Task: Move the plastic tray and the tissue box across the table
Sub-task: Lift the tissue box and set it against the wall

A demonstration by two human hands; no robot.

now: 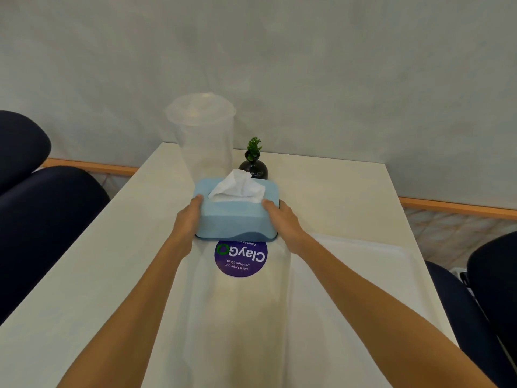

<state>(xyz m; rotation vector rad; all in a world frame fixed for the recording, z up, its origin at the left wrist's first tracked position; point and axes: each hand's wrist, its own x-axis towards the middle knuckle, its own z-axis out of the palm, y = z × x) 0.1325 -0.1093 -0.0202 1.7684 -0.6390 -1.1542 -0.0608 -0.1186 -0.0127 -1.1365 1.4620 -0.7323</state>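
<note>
A light blue tissue box (236, 217) with a white tissue sticking out of its top sits in the middle of the white table (84, 261). My left hand (188, 219) presses against its left side and my right hand (282, 219) grips its right side, thumb on the lid. A white plastic tray (361, 275) lies flat on the table to the right of my right forearm, near the right edge.
A tall clear lidded plastic container (204, 135) stands just behind the box, with a small black vase holding a green plant (253, 163) beside it. A round purple sticker (241, 257) lies under the box's near edge. Dark chairs (42, 214) flank the table; a wall is behind.
</note>
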